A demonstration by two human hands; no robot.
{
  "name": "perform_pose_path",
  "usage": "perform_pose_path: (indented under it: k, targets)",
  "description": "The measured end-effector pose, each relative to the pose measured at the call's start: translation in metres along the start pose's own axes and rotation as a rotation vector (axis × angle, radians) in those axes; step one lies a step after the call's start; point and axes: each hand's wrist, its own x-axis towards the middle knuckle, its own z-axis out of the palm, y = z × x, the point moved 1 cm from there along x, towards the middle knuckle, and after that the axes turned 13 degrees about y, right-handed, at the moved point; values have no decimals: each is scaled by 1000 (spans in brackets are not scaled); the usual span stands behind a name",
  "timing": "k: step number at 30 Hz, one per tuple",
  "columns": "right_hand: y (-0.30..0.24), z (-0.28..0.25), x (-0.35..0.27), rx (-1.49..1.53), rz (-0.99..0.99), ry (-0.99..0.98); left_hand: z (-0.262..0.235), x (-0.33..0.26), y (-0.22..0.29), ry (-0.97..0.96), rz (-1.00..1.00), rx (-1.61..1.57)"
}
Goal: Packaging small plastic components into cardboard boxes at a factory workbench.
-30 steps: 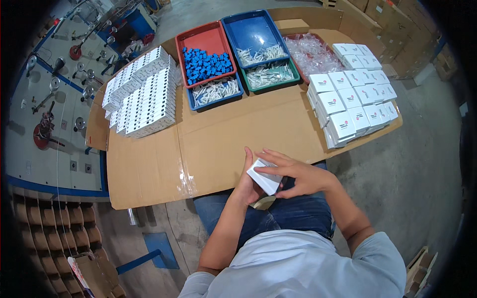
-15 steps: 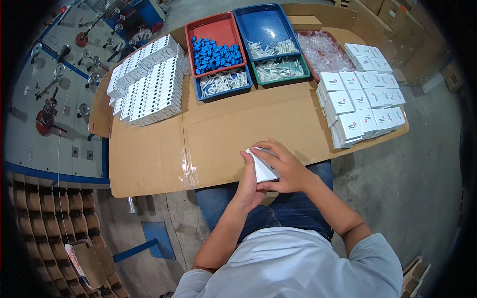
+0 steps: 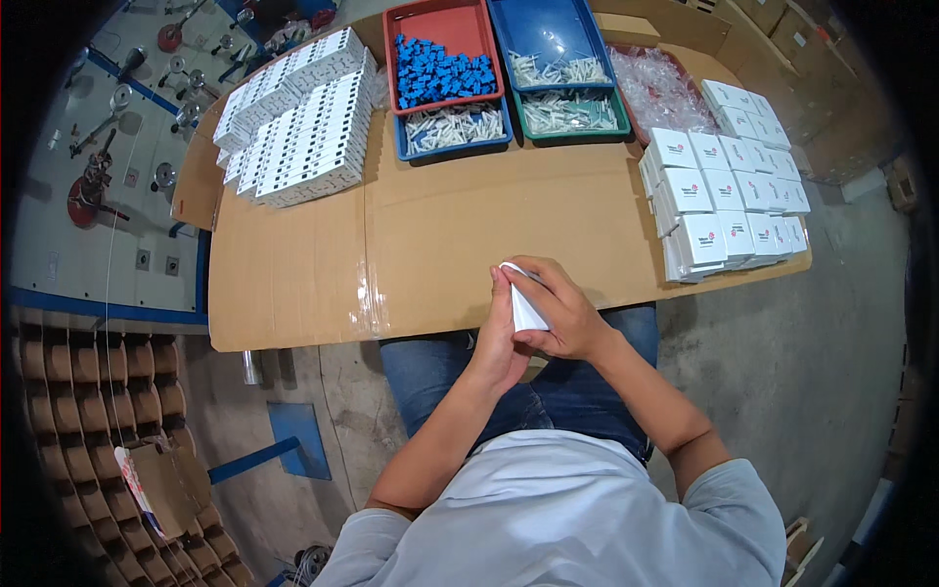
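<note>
Between my two hands is a small white plastic box [image 3: 525,309], held tilted over the near edge of the cardboard-covered table [image 3: 440,230]. My left hand [image 3: 499,342] grips its left side, with the thumb up along it. From the right, my right hand [image 3: 565,311] wraps over it, fingers across the top and thumb below. Much of the box is hidden by the fingers. Stacks of similar white boxes [image 3: 686,192] with a small red mark stand at the table's right. Rows of white units with dark openings [image 3: 311,137] are stacked at the left.
At the back, a red tray [image 3: 438,29] holds blue connectors [image 3: 440,73]. Blue trays [image 3: 543,39] and a green tray [image 3: 572,132] hold small whitish pieces. Clear plastic bags [image 3: 660,93] fill another red tray. A grey panel with metal fixtures [image 3: 98,196] stands left.
The view has shifted slightly. Both hands still hold the white box, which is now turned more on edge, so less of its face shows.
</note>
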Motion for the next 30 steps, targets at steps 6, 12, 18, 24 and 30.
perform_pose_path:
  k: [6,12,18,24,30]
  targets:
    - [6,4,-6,63,9,29,-3,1,-7,63,-3,-34]
    - [11,14,-10,121,41,45,-11,5,-12,109,28,-66]
    - [22,5,6,522,480,478,-34,20,-12,23,81,-221]
    - [97,14,-32,-9,516,438,-99,85,-9,196,484,11]
    - [91,9,-50,-408,512,154,-136,88,19,371,1071,981]
